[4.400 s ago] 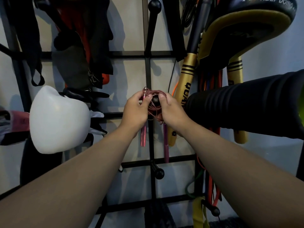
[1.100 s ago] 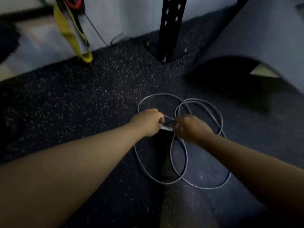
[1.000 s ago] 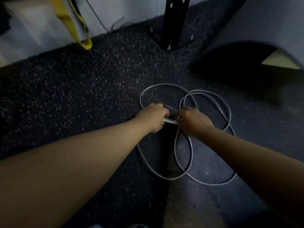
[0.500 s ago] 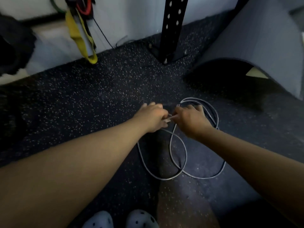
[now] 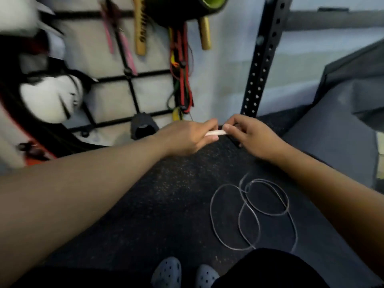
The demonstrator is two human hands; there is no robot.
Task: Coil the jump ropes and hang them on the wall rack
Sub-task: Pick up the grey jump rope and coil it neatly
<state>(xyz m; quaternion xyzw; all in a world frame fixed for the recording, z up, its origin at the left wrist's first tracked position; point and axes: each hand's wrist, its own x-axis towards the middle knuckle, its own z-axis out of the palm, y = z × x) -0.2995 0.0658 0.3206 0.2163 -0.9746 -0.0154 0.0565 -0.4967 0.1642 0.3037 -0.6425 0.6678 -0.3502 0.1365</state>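
Note:
A thin grey jump rope [image 5: 252,215] lies in loose loops on the dark speckled floor, below my hands. My left hand [image 5: 187,136] is closed around its white handle [image 5: 216,133], held level in the air. My right hand [image 5: 252,135] pinches the handle's right end with thumb and fingers. The black grid wall rack [image 5: 133,94] is on the wall at upper left. A pink jump rope [image 5: 126,50] hangs on it.
A white boxing glove [image 5: 49,98], gold-handled pads [image 5: 140,26] and red and green bands [image 5: 180,80] hang on the rack. A black perforated upright [image 5: 261,59] stands right of it. A grey padded block [image 5: 342,129] is at right. My grey clogs [image 5: 182,274] are at the bottom.
Both hands have lifted off the floor with the white handle; the rope loops now lie lower in view. The view has tilted up and the rack shows again.

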